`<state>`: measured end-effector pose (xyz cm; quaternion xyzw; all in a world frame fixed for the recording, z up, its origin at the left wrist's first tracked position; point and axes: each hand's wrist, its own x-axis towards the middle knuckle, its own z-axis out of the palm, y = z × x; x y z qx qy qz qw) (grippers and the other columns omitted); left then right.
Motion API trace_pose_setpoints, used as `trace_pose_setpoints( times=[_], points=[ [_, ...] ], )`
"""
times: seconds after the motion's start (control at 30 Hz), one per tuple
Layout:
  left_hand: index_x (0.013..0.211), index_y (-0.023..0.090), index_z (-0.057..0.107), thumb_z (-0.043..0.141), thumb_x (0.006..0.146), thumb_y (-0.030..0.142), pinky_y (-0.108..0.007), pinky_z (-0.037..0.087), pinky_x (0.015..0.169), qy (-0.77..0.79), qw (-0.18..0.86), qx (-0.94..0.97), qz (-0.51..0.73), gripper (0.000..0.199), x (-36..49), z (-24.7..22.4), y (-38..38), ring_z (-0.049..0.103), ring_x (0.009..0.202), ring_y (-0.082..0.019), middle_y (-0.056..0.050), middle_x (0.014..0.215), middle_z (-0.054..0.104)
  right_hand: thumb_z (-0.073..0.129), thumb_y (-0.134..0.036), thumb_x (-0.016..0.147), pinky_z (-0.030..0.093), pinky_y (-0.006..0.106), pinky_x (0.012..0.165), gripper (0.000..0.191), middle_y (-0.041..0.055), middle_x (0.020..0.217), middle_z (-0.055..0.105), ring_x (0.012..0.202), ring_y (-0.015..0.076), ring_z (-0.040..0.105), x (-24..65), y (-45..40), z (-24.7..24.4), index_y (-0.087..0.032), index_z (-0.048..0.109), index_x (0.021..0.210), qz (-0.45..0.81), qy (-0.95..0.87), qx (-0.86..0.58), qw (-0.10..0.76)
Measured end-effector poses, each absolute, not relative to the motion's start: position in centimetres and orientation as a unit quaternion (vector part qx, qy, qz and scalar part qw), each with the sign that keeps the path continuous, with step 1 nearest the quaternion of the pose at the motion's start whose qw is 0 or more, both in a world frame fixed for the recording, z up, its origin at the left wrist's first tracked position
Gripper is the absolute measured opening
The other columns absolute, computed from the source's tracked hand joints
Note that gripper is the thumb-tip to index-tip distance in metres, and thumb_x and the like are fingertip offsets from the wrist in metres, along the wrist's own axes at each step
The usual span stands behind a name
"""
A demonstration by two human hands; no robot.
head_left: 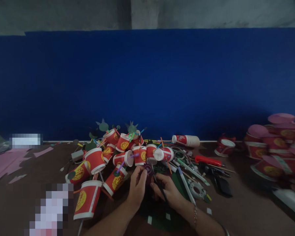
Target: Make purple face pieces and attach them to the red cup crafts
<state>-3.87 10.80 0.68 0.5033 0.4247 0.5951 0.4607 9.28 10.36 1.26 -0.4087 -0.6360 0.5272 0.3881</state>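
While the left hand (138,187) pinches a small dark purple piece (148,169) between thumb and fingers, the right hand (168,190) has its grip closed around a pair of dark scissors (160,188). The purple piece is held up over the middle of the counter (127,219), just in front of the heaped cups, and the scissors slant towards it; whether the blades touch it I cannot tell. Red paper cups (94,160) with yellow emblems lie jumbled from the middle towards the counter's far edge, several fitted with coloured strips. By that edge, right of the heap, a stack of nested cups (185,140) lies on its side. Nearer the right hand are a white roll (197,190) and a red-handled tool (209,160). Pale scraps (149,220) lie below the hands. Pink paper (5,164) spreads near the counter's far left corner, while cups topped with pink discs (258,130) crowd its right side, blurred. Behind the far edge stands a blue panel (147,85).
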Motion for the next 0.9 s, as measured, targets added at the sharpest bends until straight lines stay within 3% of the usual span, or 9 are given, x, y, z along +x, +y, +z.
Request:
trace_pose_setpoints(
  times=[0.63,0.9],
  points=[
    [0.072,0.019,0.049,0.049,0.082,0.037,-0.022,0.038,0.060,0.455,0.415,0.487,0.619,0.020,-3.83,1.19,10.69,0.043,0.062,-0.013,0.003,0.065,0.046,0.062,-0.046,0.072,0.033,0.017,0.036,0.033,-0.0068,0.046,0.045,0.036,0.0061,0.041,9.13,10.18,1.56,-0.017,0.047,0.065,0.529,-0.633,-0.421,0.377],
    [0.075,0.019,0.050,0.046,0.084,0.035,-0.023,0.039,0.062,0.444,0.416,0.507,0.610,0.019,-3.89,0.75,10.91,0.045,0.063,-0.013,0.002,0.068,0.049,0.065,-0.039,0.072,0.033,0.017,0.038,0.028,-0.0065,0.046,0.048,0.039,0.0069,0.043,9.32,10.35,0.81,-0.017,0.048,0.068,0.531,-0.633,-0.415,0.380]
  ],
)
